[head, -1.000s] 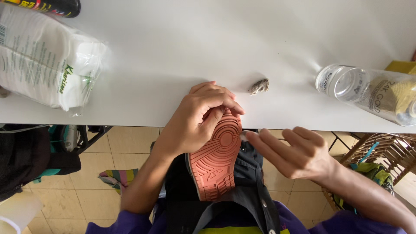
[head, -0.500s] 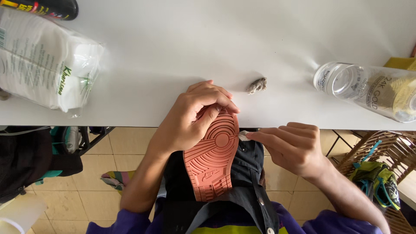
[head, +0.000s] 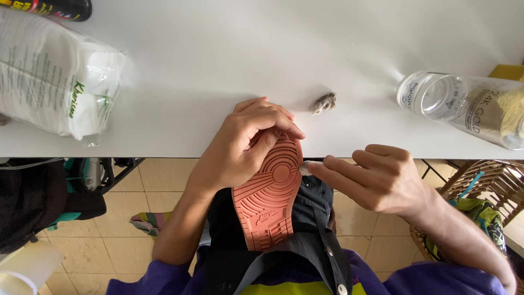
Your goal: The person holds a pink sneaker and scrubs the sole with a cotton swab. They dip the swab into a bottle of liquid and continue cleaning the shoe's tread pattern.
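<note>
White table [head: 218,65], hands [head: 245,145] gripping shoe [head: 270,199]

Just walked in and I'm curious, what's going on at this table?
A person holds a shoe sole-up over their lap, left hand gripping its toe. The right hand presses a small white wad against the sole's edge. A used grey wad lies on the white table, beside a clear jar.
</note>
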